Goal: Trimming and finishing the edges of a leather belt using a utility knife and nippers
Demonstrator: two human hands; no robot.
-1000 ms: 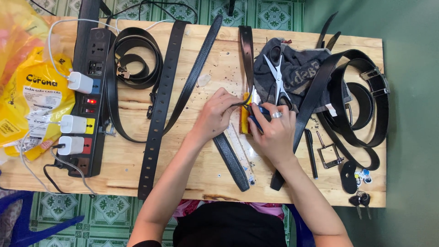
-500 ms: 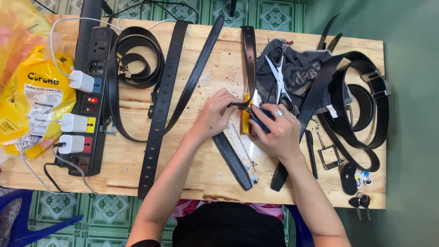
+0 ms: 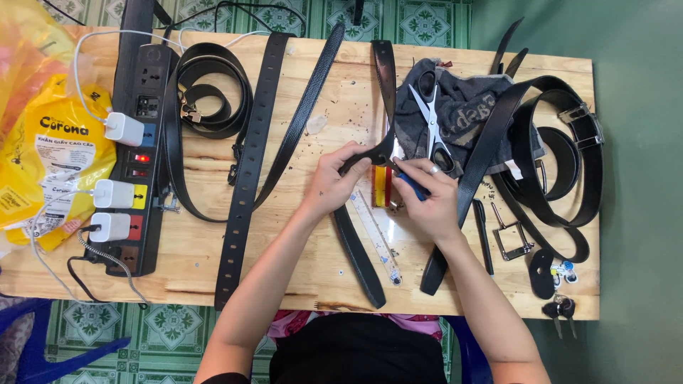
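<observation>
The left hand [image 3: 333, 186] pinches a black belt [image 3: 384, 78] at desk [image 3: 299, 281] center; the right hand [image 3: 430, 203], at its 3 o'clock, grips a blue-handled tool [image 3: 414, 187].

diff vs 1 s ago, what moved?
Little. The left hand has slid its fingers further along the black belt, now pinching it near the fold. The right hand keeps its blue-handled tool at the same spot by the yellow-red block. Scissors, ruler, and power strip unchanged.
</observation>
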